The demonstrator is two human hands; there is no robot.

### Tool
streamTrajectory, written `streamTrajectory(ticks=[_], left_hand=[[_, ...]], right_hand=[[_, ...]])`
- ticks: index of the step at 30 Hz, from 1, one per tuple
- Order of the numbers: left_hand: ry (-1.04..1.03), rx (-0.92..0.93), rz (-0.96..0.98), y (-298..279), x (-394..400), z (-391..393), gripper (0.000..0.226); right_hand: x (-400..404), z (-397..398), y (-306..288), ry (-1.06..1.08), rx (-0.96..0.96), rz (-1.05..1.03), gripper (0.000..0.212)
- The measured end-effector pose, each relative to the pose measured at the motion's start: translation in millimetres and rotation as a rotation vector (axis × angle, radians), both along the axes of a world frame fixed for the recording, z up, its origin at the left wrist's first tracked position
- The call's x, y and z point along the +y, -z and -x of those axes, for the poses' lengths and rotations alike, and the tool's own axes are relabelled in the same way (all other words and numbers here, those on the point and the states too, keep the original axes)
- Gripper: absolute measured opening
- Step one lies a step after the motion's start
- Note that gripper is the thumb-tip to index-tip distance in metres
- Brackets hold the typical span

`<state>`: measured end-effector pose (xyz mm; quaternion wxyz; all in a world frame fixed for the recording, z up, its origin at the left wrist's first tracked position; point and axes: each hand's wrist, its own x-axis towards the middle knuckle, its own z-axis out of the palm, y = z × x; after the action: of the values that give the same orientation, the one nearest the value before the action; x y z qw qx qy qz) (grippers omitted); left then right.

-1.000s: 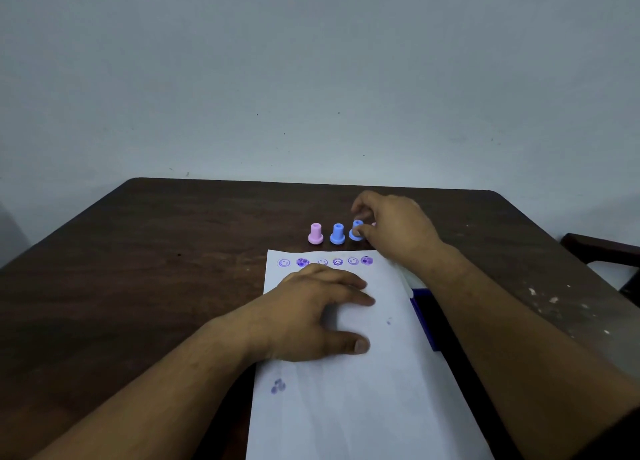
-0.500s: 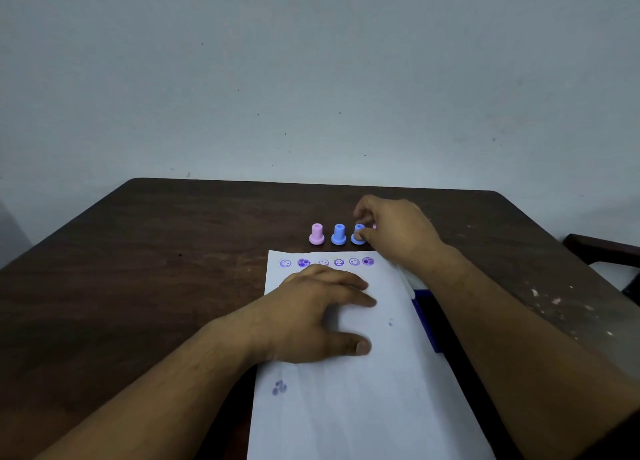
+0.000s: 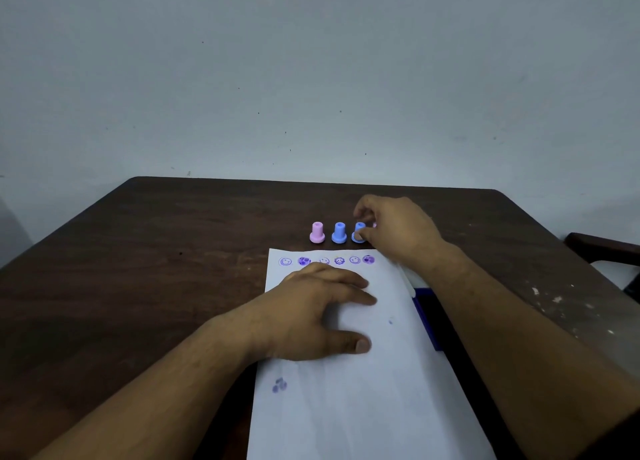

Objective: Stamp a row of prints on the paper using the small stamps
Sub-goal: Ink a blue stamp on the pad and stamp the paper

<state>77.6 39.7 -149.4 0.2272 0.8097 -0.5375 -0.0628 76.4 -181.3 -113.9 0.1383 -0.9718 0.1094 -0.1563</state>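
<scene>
On the dark wooden table [image 3: 145, 272], beyond the paper [image 3: 349, 400] our flat, spread left hand [image 3: 311, 316] pins, our right hand [image 3: 391, 233] stays pinched on the third stamp [image 3: 358, 234], barely shifted over the last second, so the row of prints [image 3: 327, 260] gains nothing.

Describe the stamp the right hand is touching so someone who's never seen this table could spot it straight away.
On the dark wooden table, just beyond the far edge of the white paper, three small stamps stand in a row. It is the blue stamp at the right end, beside another blue stamp and a pink stamp. Only this one has the right hand pinching it.
</scene>
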Motion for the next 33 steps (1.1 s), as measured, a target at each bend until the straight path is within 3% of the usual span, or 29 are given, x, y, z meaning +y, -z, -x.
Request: streamTrajectory(ticks=[12, 27, 33], left_hand=[[0.0, 0.001, 0.002, 0, 0, -1, 0.061], [-0.002, -0.003, -0.001, 0, 0, 0, 0.061], [-0.004, -0.014, -0.009, 1, 0, 0, 0.061]], right_hand=[[6, -4, -16, -0.029, 0.004, 0.044, 0.047], [20, -25, -9, -0.12, 0.071, 0.134, 0.022], [19, -6, -27, -0.109, -0.014, -0.078, 0.018]])
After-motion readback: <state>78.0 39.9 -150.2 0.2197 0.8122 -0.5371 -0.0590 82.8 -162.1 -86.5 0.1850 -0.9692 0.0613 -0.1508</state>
